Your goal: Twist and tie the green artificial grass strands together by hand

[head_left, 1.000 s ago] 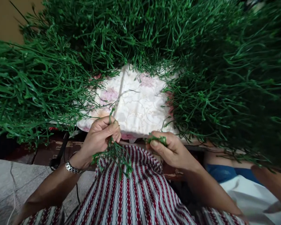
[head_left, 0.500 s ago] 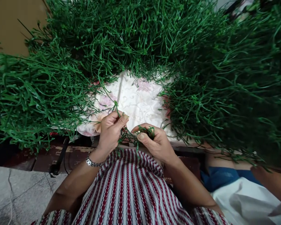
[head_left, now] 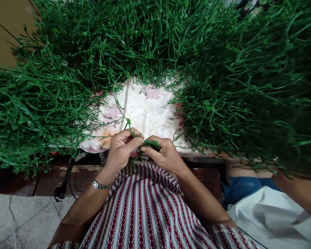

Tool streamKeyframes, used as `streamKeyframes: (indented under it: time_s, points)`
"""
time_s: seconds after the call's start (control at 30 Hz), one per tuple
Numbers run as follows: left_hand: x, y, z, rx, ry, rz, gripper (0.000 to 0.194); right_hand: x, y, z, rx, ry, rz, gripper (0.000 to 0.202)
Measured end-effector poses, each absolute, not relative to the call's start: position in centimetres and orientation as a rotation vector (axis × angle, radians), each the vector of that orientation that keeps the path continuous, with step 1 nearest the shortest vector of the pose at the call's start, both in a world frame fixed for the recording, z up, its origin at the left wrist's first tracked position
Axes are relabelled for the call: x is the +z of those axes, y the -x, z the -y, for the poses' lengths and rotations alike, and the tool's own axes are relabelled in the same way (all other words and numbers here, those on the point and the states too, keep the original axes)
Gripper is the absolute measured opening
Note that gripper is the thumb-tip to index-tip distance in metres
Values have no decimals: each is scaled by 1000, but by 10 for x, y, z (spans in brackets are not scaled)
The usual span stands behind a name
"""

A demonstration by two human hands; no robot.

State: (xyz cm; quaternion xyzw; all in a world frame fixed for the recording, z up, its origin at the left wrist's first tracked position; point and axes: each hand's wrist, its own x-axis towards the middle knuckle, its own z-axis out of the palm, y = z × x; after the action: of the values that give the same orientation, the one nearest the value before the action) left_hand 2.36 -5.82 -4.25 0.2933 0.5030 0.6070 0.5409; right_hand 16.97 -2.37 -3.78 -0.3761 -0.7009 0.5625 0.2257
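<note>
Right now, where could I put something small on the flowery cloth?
On the middle of the flowery cloth, with green stems left, right and beyond, and the left hand and right hand nearest. Those three stem-covered sides are crowded.

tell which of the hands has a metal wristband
The left hand, pinching a green stem: a silvery band circles its wrist; the right hand has a bare wrist.

At the near edge of a white floral cloth [head_left: 150, 110], the left hand [head_left: 123, 147] pinches a green stem [head_left: 129, 121] that points to the far side. Just beside it, the right hand [head_left: 162, 154] grips a small green bunch [head_left: 153, 144]; whether stem and bunch touch is hard to tell. Green strands [head_left: 36, 110] lie heaped on 3 sides: left, far and right. Another person in white clothing [head_left: 269, 211] is at the near right.
</note>
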Motion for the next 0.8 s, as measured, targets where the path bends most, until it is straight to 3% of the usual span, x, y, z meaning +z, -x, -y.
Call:
streamKeyframes:
  time_s: [0.13, 0.27, 0.57, 0.8]
  points:
    - [-43, -23, 62, 1483, -720, -1193, 8, -41, -169, 23, 1724, 1017, 1775, 25]
    - [-41, -31, 62, 1518, -759, -1257, 6, -42, -165, 25, 1635, 1113, 1775, 30]
    - [-34, -36, 61, 1574, -626, -1114, 4, -38, -167, 29, 1577, 1050, 1783, 15]
    - [-27, -29, 56, 1343, -410, -929, 19, -38, -169, 28, 1864, 777, 1564, 21]
